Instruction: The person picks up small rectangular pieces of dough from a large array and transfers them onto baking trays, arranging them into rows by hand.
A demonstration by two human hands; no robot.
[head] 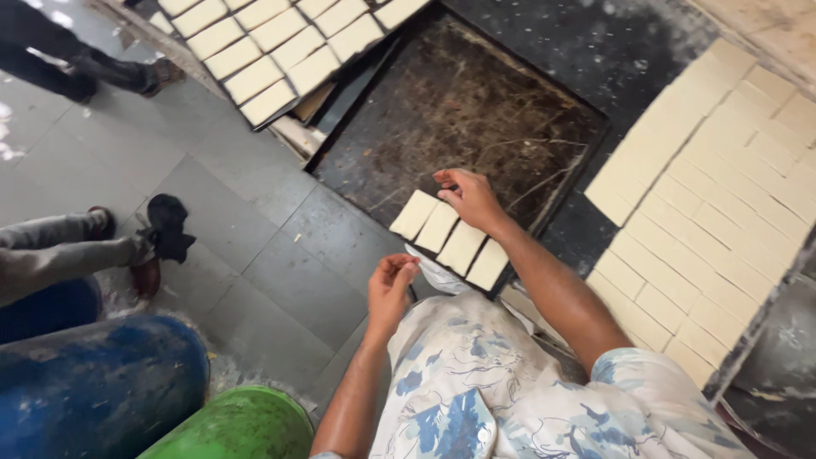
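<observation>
A dark, worn baking tray (476,102) lies on the counter in front of me. Several pale rectangular dough pieces (449,238) sit in a row along its near edge. My right hand (470,197) rests over the far end of that row, fingers touching a piece. My left hand (391,285) hovers near my body with its fingers curled together; nothing shows in it. To the right lies a large slab of cut dough rectangles (714,204) on the dark counter.
Another tray filled with dough rectangles (272,51) sits at the top left. Blue (93,382) and green (242,425) drums stand on the tiled floor at lower left. Other people's legs and shoes (127,246) are at the left.
</observation>
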